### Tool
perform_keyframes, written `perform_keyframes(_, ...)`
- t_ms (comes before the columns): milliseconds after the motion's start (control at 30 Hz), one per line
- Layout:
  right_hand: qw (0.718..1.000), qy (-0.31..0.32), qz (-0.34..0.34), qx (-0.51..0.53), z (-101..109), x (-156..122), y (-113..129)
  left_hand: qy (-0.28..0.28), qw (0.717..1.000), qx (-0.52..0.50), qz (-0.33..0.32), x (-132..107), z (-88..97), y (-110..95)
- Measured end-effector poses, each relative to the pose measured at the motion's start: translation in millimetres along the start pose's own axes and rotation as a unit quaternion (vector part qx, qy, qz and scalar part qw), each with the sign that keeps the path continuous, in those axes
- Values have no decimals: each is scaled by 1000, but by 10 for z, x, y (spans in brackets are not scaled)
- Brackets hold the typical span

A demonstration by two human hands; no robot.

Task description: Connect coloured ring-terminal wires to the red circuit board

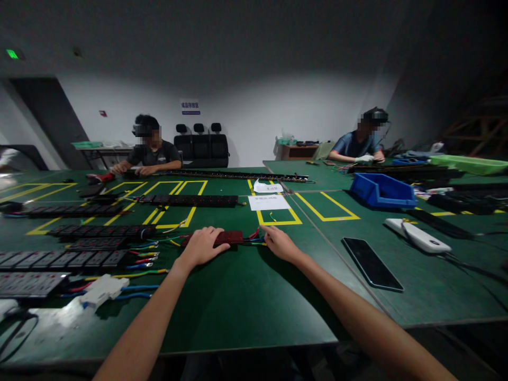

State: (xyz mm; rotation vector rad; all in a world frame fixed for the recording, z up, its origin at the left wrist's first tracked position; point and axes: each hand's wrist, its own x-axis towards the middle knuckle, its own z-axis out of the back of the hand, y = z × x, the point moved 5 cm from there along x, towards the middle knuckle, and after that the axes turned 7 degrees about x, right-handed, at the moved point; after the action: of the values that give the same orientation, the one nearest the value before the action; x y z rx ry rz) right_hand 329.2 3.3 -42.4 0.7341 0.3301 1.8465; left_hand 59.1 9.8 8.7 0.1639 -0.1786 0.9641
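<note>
A short dark red power strip (234,237) lies on the green table in front of me. My left hand (204,245) is wrapped over its left part, fingers on the far side and thumb along the near side. Coloured wires (253,239), among them red, blue and yellow-green, come out of its right end. My right hand (279,243) is closed at these wires with the index finger reaching forward; the fingertips partly hide the wire ends. A yellow-green wire (174,243) also shows at the strip's left end.
Several black power strips (99,259) with loose wire ends and a white connector block (103,290) lie left. Paper labels (269,202) lie ahead. A phone (372,263), white power bank (416,235) and blue bin (381,190) are right. Two people (153,151) (359,140) work across the table.
</note>
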Motion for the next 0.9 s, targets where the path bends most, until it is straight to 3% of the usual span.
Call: perform_keyframes(900, 1000, 4, 6, 0, -21, -5, -39, 0, 1000, -5, -3, 5, 0, -1)
